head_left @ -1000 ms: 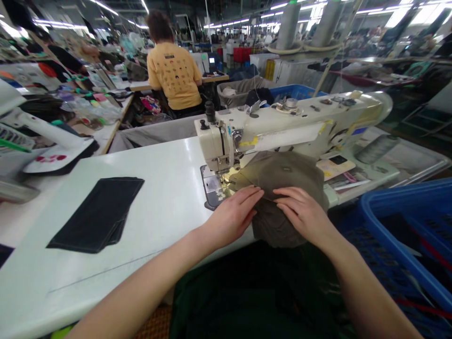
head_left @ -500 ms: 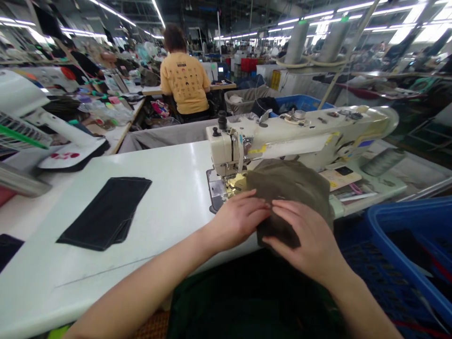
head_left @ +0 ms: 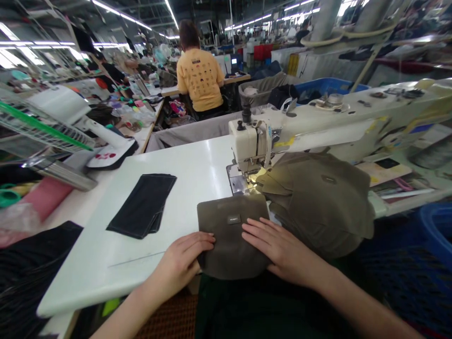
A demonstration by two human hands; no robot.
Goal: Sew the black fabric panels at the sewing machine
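An olive-brown fabric flap [head_left: 229, 245] with rounded lower corners and a small label [head_left: 233, 219] lies at the table's front edge. My left hand [head_left: 187, 254] pinches its left edge, fingers on top, the thumb mostly hidden. Across its right side rests my right hand [head_left: 273, 245], fingers stretched out flat and the thumb by the edge. Beyond my right hand a bulky bunched olive-brown piece [head_left: 318, 197] lies under the arm of the sewing machine [head_left: 250, 146], reaching up to the lit presser foot. Whether flap and bunched piece are joined, I cannot tell.
Dark stitched panels [head_left: 143, 205] lie stacked on the white table [head_left: 190, 165]. More dark fabric [head_left: 31, 268] hangs at the left. A white desk fan [head_left: 102, 136] stands behind it. A blue basket [head_left: 423, 249] is at the right. A person in a yellow shirt [head_left: 199, 77] sits ahead.
My hands have moved apart from the bunched fabric by the needle. The labelled flap now lies flat between them, nearer me. The view has turned left.
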